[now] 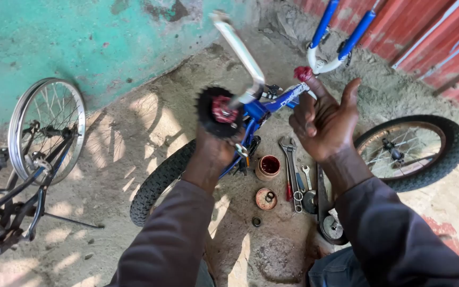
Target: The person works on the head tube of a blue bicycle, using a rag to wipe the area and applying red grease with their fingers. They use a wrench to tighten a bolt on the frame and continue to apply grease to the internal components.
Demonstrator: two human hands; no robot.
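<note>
Red grease smeared in the middle of a black toothed chainring (220,110), silver crank arm (241,53) sticking up from it. Left hand (212,151) grips it from underneath, fingers mostly hidden, probably clamped. Right hand (322,119) just right of the chainring, fingers spread, red-tipped. Below it: grease tin (268,167), spanners (291,166); open sand to its left.

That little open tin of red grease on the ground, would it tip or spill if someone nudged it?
The open tin looks squat and stands on rough, uneven ground, so it probably scoots rather than rolls. With its lid off, a hard knock might tip it, though thick grease likely stays put.
</note>
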